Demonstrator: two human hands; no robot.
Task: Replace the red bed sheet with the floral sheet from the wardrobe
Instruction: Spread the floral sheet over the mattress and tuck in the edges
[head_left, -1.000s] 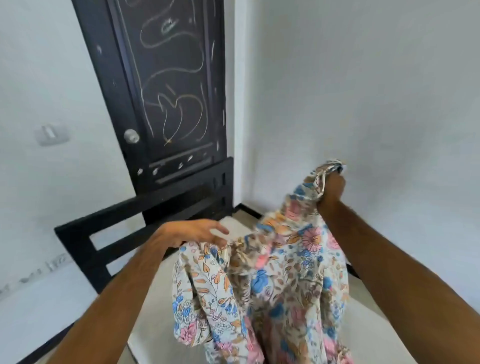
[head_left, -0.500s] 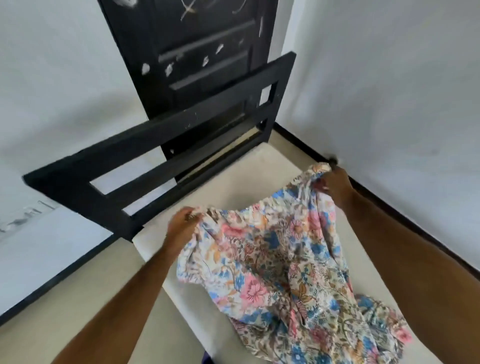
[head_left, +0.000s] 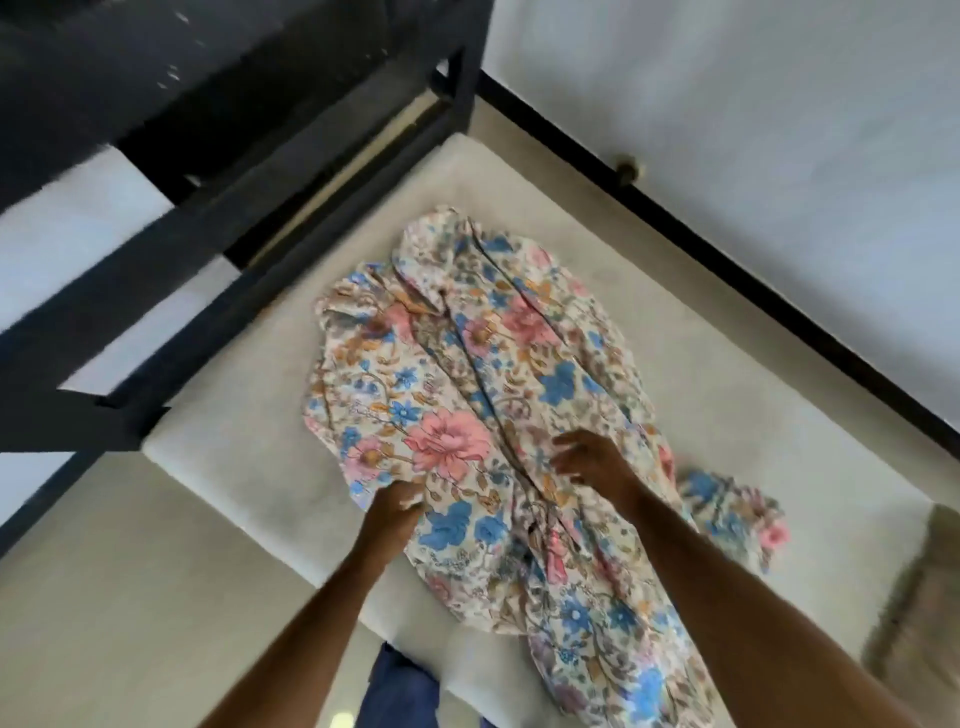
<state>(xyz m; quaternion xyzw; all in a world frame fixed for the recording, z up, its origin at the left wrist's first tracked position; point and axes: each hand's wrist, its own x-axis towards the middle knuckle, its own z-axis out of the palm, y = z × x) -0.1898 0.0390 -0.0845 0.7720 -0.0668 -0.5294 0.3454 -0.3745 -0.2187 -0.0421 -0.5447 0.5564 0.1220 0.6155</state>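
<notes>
The left hand pinches the near-left edge of the crumpled cotton sheet printed with pink and blue flowers, its fingers curled into the cloth. The right hand hovers with its fingers spread and loosely bent over the middle of the sheet; whether the fingertips touch the fabric cannot be told, since the hand is blurred. Both bare forearms reach in from the bottom edge of the view.

The floral sheet lies bunched in a long, wrinkled heap on the bare off-white mattress, running from near the mattress's far corner towards its near edge, where it hangs off close to the person. A small fold of it spills out to the right, towards the mattress's right side. The mattress shows uncovered all round the heap, along its left edge, far edge and right side.

The black wooden bed frame with horizontal rails stands along the mattress's far-left edge. A white wall with a black skirting strip runs along the far-right edge. Beige floor lies to the left of the mattress, and a piece of dark blue cloth shows at the bottom, just beside the mattress's near corner.
</notes>
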